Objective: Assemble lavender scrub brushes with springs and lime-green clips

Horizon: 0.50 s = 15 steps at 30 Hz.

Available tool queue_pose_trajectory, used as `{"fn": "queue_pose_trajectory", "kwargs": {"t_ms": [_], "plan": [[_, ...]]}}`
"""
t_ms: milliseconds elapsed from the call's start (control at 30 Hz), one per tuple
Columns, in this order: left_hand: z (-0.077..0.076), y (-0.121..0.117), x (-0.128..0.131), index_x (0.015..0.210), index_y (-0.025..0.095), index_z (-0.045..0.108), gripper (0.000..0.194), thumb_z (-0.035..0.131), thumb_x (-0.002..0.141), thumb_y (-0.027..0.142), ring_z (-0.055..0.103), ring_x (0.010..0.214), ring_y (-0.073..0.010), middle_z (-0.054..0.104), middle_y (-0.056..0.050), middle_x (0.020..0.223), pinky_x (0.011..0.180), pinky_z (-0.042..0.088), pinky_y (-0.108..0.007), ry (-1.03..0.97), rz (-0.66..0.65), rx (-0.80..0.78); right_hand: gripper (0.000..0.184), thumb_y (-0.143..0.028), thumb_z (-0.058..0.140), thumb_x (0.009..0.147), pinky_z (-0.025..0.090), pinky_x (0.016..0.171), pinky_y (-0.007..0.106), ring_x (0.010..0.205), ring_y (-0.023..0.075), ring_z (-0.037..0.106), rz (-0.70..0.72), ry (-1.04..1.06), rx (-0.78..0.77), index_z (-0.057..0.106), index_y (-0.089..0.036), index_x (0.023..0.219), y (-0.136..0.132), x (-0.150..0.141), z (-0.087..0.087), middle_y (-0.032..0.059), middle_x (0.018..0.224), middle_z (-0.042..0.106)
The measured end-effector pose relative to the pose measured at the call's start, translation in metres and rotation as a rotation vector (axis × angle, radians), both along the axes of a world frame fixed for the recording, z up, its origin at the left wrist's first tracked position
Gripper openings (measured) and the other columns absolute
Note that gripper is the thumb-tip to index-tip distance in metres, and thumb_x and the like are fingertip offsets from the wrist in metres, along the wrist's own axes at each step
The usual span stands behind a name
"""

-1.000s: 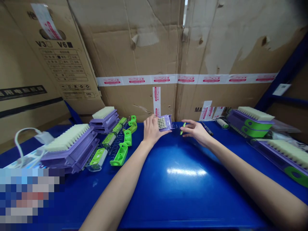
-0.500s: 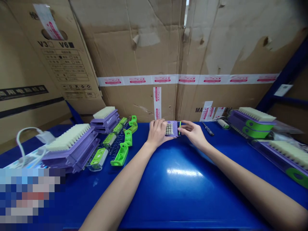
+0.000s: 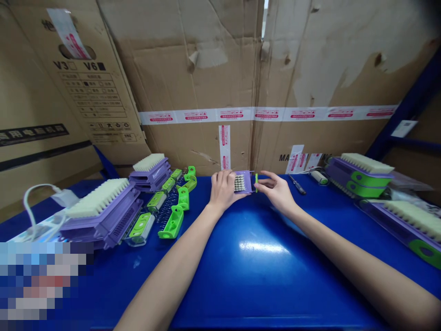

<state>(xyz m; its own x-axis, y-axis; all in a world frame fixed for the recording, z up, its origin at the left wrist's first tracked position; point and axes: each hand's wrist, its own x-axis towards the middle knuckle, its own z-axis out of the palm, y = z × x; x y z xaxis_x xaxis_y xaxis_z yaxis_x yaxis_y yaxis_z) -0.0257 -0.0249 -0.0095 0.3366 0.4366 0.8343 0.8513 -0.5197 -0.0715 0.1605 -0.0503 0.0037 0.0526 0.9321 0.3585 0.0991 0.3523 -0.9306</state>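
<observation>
My left hand (image 3: 222,187) is closed around a purple brush (image 3: 248,184), whose rows of pale bristle tufts face me. At the brush's right end, my right hand (image 3: 275,192) pinches a thin green plastic end piece (image 3: 256,182) between thumb and fingers. A narrow gap shows between this piece and the purple body, with thin prongs sticking out there. My left hand hides the brush's left part.
Purple brushes with cream bristles (image 3: 99,197) are stacked at the left. Beside them lie green end caps (image 3: 172,222), clear-and-green pieces (image 3: 141,228) and springs (image 3: 167,204). A screwdriver (image 3: 297,185) and more brushes (image 3: 367,174) are at the right. Cardboard (image 3: 203,82) stands behind.
The gap between the purple brush and the green end piece has widened a little. The brush has shifted slightly left with my left hand.
</observation>
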Motion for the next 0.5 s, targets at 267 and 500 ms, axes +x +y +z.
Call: {"fn": "queue_pose_trajectory", "kwargs": {"t_ms": [267,500], "plan": [[0.000,-0.001,0.000,0.107,0.018,0.050,0.059,0.065,0.068,0.059,0.053,0.105,-0.0317,0.058,-0.016,0.113,0.085,0.038,-0.043,0.047,-0.027,-0.026,0.050,-0.028,0.075,0.063,0.054,0.078,0.035,0.082,0.0202,0.067,-0.023,0.066,0.004,0.057,-0.017,0.108,-0.007,-0.009,-0.002,0.0069,0.087,0.070],[0.001,-0.002,0.000,0.107,0.018,0.051,0.058,0.063,0.069,0.059,0.053,0.103,-0.0313,0.058,-0.017,0.113,0.085,0.038,-0.044,0.074,-0.036,-0.035,0.046,-0.030,0.076,0.061,0.054,0.078,0.034,0.082,0.0200,0.067,-0.040,0.099,0.007,0.058,-0.018,0.102,-0.008,-0.013,-0.003,0.0063,0.087,0.070]]}}
